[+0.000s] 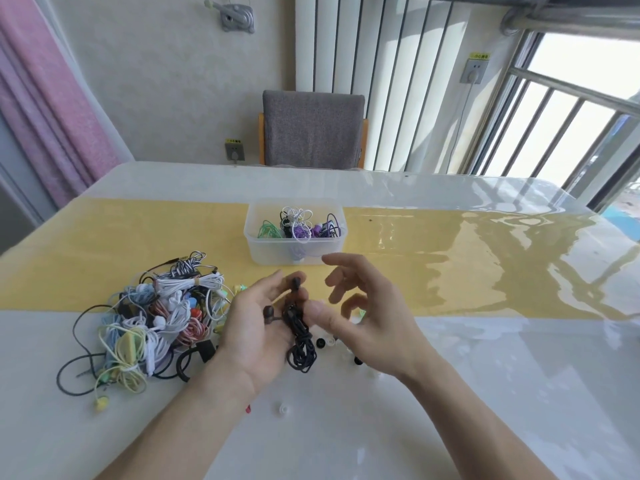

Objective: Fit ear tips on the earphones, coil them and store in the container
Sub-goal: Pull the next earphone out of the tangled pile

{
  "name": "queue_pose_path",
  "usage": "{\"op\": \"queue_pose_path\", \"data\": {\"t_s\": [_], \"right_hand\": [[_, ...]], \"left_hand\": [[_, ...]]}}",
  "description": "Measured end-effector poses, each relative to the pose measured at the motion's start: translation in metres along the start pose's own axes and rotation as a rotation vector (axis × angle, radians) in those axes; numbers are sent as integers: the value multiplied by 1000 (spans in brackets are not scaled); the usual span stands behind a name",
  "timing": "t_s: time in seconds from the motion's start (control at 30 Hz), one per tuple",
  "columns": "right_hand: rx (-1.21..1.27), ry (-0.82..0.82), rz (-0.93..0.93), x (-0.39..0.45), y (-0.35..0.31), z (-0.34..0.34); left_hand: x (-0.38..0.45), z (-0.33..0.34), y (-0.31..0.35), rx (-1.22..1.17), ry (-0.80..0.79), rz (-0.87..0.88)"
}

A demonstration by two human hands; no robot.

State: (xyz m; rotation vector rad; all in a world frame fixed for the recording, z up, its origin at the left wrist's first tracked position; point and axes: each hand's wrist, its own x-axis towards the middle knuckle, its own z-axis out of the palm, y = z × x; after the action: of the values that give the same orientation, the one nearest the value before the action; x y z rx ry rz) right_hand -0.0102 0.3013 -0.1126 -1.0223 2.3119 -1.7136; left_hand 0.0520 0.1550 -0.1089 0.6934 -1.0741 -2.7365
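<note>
Head view: left hand (pixel 258 318) grasping black earphones (pixel 298 336), cord coiled and dangling below palm, one earbud up at fingertips. Right hand (pixel 360 306) released, fingers spread, thumb near coil. Likely risk: loose coil springing apart or snagging the earphone heap (pixel 152 323) just left. Loose ear tips (pixel 320 342) underneath could scatter. Clear container (pixel 294 233) ahead, partly filled; open table (pixel 485 341) to right.

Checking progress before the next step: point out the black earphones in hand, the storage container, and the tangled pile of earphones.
black earphones (pixel 300 344): head view, on the coiled cable.
container (pixel 265 252): head view, on the front wall.
pile of earphones (pixel 166 320): head view, on the white cables mid-heap.
</note>
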Motion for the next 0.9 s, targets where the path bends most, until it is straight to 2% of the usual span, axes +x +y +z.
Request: {"op": "queue_pose_path", "data": {"t_s": [0.13, 0.2, 0.37, 0.43, 0.53, 0.67, 0.9], "right_hand": [[-183, -204, -15, -6, 1, 9], [-182, -217, -2, -7, 0, 13], [-87, -54, 13, -5, -2, 18], [-57, 39, 42, -3, -2, 18], [35, 173, 93, 0, -2, 16], [128, 280, 121, 8, -5, 9], [-37, 338, 33, 62, -28, 0]], "left_hand": [[0, -3, 5, -227, -36, -83], [1, -6, 5, -251, -34, -53], [4, -4, 6, -246, -29, 70], [4, 0, 5, -144, -25, 104], [3, 2, 4, 53, -19, 61], [-1, 2, 5, 92, -71, 6], [-1, 1, 9, 161, -56, 133]]}}
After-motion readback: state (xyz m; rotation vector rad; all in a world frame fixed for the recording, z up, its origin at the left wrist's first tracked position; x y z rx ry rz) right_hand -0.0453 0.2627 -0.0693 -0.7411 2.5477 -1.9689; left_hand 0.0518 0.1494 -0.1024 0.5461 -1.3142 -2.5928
